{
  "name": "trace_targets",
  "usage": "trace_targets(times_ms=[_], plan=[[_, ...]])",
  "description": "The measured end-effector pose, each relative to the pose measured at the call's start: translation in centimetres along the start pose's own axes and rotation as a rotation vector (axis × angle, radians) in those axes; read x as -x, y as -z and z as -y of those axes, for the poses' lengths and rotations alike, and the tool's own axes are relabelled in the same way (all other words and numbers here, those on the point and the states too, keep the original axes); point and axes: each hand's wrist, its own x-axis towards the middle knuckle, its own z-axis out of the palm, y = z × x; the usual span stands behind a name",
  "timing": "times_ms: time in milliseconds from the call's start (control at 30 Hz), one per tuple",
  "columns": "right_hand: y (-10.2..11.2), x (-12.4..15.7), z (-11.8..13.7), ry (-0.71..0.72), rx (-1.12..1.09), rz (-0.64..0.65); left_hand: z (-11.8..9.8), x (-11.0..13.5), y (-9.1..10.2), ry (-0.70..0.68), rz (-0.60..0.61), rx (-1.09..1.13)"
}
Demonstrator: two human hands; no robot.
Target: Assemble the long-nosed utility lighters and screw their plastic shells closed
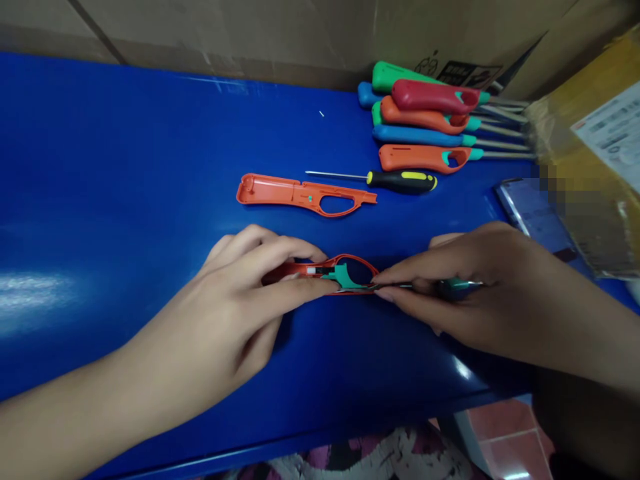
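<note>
My left hand (pixel 250 293) pinches an opened orange lighter body (pixel 345 268) that lies on the blue table (pixel 125 167); a teal trigger piece shows inside its loop. From the right, my right hand (pixel 480 287) grips the lighter's thin metal nozzle end and teal collar (pixel 453 287), fingers pressed together. Both hands meet at the middle of the lighter, near the table's front edge. Just behind them lies the separate orange shell half (pixel 300 193), inner side up.
A black and yellow screwdriver (pixel 395 180) lies behind the shell half. At the back right sits a pile of several long-nosed lighters (pixel 430 123) in green, red, orange and blue. A phone (pixel 530 210) and a yellow parcel (pixel 590 153) are at the right. Cardboard (pixel 300 33) lines the back.
</note>
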Motion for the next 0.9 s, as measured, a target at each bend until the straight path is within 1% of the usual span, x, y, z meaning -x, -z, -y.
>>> trace_targets(times_ms=[100, 300, 467, 633, 767, 800, 900], plan=[[-0.11, -0.16, 0.1, -0.011, -0.04, 0.011, -0.12, -0.01, -0.03, 0.014, -0.008, 0.012], [-0.3, -0.33, 0.37, -0.052, -0.086, -0.021, -0.49, -0.04, -0.01, 0.049, -0.008, 0.035], [-0.52, -0.08, 0.03, -0.009, -0.087, 0.01, -0.39, 0.09, -0.42, 0.075, -0.038, 0.02], [-0.41, 0.0, 0.2, 0.001, -0.075, -0.028, -0.38, 0.09, -0.28, 0.072, -0.039, 0.031], [-0.23, -0.05, 0.36, 0.0, -0.06, 0.045, -0.41, -0.07, -0.28, 0.069, -0.042, 0.056], [-0.19, -0.04, 0.38, -0.001, -0.06, 0.047, -0.41, -0.1, -0.32, 0.067, -0.044, 0.06], [-0.1, 0.13, 0.47, -0.011, -0.067, 0.006, -0.44, -0.06, -0.46, 0.072, -0.058, 0.065]])
